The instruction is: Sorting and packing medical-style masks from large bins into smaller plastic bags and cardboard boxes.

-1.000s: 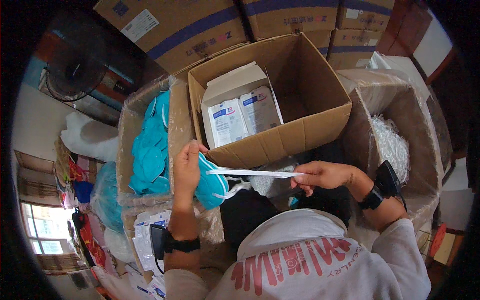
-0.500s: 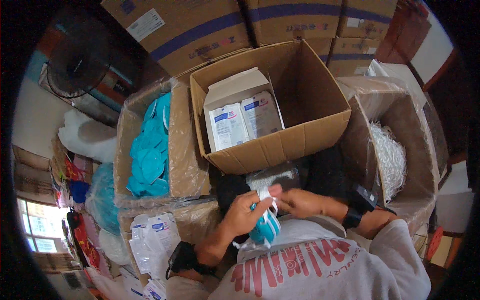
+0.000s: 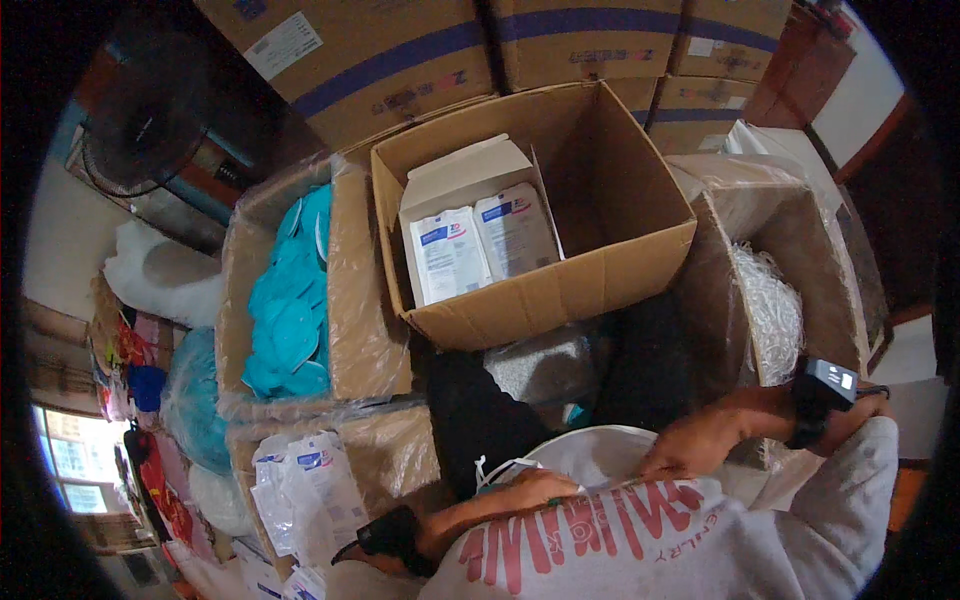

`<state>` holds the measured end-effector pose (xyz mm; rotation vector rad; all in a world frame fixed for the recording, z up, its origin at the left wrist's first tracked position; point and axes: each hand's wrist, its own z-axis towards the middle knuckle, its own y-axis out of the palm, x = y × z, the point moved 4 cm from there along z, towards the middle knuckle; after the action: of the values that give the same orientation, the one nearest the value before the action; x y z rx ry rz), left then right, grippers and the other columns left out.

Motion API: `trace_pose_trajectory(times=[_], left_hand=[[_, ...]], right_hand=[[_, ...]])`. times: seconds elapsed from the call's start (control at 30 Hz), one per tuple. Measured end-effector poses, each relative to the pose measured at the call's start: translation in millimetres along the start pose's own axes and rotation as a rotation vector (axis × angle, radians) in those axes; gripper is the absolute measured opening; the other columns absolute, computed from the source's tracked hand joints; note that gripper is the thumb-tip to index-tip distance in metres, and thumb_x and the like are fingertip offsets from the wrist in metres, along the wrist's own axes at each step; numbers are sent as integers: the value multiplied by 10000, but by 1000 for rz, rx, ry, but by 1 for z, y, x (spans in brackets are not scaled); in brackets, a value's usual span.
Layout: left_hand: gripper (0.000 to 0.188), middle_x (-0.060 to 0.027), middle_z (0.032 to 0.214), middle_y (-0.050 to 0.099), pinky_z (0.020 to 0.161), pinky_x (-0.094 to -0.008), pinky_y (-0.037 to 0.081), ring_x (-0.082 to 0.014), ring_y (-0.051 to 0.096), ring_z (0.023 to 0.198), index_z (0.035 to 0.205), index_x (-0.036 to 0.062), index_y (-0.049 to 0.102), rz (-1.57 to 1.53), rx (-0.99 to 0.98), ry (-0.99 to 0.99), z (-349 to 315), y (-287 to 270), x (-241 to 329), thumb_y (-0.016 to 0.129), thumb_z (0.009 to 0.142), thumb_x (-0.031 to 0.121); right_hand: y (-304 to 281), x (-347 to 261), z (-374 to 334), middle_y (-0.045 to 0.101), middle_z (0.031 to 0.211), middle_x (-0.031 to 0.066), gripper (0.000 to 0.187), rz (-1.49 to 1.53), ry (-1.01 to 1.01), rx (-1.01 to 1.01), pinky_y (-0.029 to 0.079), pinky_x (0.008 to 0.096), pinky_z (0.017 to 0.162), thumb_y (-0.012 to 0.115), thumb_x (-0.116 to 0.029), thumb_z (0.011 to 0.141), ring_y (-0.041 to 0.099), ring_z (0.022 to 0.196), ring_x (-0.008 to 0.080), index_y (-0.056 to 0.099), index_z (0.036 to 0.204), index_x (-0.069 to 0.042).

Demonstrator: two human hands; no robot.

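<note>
My left hand [image 3: 545,487] is low against the sweatshirt, its fingers closed on a teal cup-shaped face mask [image 3: 488,489]. Most of the mask is hidden by the hand and the shirt, but its white straps [image 3: 500,466] stick up beside the knuckles. To the right, apart from the left hand, my right hand [image 3: 685,452] is drawn in close to the body. Its fingers look pressed together, and the fabric partly hides the tips, so what they hold cannot be made out.
Ahead stands an open carton [image 3: 545,300] with a smaller white box of sealed packets [image 3: 448,255]. A box of teal masks [image 3: 290,310] is at left, above flat white pouches [image 3: 315,480]. White straps [image 3: 770,310] fill a box at right. A clear bag [image 3: 540,367] sits between my legs.
Both hands have come down toward my body. The right hand has moved away from the left to the right, and the mask has gone mostly out of sight.
</note>
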<state>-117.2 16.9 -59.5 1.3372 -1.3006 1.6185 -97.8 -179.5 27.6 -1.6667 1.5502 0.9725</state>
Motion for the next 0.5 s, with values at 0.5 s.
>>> trace_pose_trajectory(times=[0.5], left_hand=[[224, -149, 867, 616, 735, -350, 440, -279, 587, 819, 932, 50, 614, 4, -101, -146, -6, 4, 17, 474, 850, 204]], right_hand=[[40, 29, -57, 536, 803, 84, 384, 355, 223, -129, 407, 292, 711, 322, -303, 942, 481, 751, 149, 504, 958, 36]])
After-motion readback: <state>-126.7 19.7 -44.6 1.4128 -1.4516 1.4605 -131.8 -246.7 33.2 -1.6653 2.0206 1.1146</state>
